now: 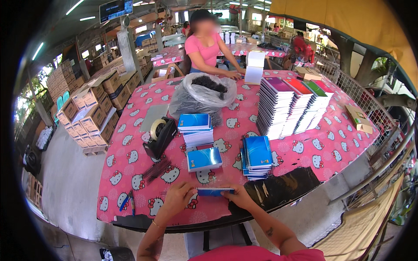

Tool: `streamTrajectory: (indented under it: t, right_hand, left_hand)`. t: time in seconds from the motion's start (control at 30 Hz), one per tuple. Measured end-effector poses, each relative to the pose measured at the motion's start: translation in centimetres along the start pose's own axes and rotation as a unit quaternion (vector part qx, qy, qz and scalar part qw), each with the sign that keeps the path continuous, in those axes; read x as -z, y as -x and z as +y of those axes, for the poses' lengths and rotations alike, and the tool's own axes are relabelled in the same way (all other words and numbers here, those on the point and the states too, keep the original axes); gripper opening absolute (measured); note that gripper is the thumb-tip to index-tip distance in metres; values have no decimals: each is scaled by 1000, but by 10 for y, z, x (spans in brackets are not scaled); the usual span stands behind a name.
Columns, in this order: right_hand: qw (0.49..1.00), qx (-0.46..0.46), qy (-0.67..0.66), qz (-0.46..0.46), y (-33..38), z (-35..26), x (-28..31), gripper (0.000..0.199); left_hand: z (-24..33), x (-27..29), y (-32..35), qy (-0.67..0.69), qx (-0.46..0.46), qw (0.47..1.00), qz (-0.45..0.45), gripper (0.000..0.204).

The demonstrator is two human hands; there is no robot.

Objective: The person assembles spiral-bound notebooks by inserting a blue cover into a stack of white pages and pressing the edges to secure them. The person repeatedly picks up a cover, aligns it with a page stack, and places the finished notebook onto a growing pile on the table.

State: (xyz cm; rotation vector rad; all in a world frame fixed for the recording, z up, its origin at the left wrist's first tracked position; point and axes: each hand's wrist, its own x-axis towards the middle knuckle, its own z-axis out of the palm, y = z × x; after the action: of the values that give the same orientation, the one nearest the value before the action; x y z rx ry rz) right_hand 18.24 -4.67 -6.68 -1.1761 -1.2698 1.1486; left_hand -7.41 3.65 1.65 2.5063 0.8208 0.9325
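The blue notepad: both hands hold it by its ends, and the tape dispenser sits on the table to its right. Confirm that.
One thing is wrong. The head view shows the tape dispenser to the left of the blue notepad, not its right. The left hand and right hand do hold it by its ends, above the table.

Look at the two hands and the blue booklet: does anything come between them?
Nothing visible does. The left hand and right hand each grip one end of the blue booklet, held edge-on above the pink tablecloth.
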Motion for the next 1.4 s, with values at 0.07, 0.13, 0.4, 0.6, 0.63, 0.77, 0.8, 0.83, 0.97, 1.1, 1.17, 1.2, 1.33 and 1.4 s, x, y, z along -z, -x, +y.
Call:
streamTrajectory:
  t: [0.07, 0.13, 0.4, 0.6, 0.63, 0.77, 0.8, 0.83, 0.97, 1.1, 1.17, 1.2, 1.33, 1.4]
  right_hand:
    - [1000, 5, 6, -4, 1, 1, 1, 31]
    - [999, 30, 20, -1, 1, 3, 0, 30]
    - [999, 34, 16, 24, 12, -1, -9, 27]
    - [996, 30, 42, 78, 25, -21, -23, 27]
    - [995, 23, 51, 80, 26, -20, -22, 27]
    - [994, 57, 77, 47, 23, -16, -15, 27]
    - [995, 67, 63, 36, 21, -15, -13, 28]
    - [996, 76, 50, 25, 19, -16, -11, 28]
    - [999, 40, -2, 24, 21, -22, -7, 29]
    - [996, -16, -85, 13, 25, -15, -7, 31]
    - [995, -28, -100, 0, 27, -9, -6, 31]
    - [993, -16, -114, 4, 27, -9, -9, 31]
    - [991, -20, -112, 76, 29, -22, -23, 33]
    - [991, 5, -88, 98, 30, -31, -25, 34]
  left_hand:
    - [-15, -6, 6, -11, 12, 998, -65, 23]
    - [-6, -9, 5, 6, 15, 999, -37, 23]
    - [1, -15, 4, -111, 28, 992, -47, 40]
    - [28, -45, 32, -324, -12, 945, 35, 55]
    - [26, -41, 31, -316, -19, 948, 42, 51]
    - [9, -10, 4, -94, -24, 994, -42, 27]
    - [7, -9, 3, -83, -37, 995, -32, 23]
    - [6, -10, 2, -72, -50, 996, -23, 19]
    - [12, 5, -5, -53, -43, 995, -72, 19]
    - [16, 7, -8, -54, -39, 993, -93, 20]
    - [14, 9, -7, -59, -26, 989, -132, 26]
    - [17, 5, -6, -138, -39, 986, -86, 34]
    - [35, -35, 29, -355, -36, 932, -66, 68]
    - [39, -47, 42, -348, -6, 932, -98, 72]
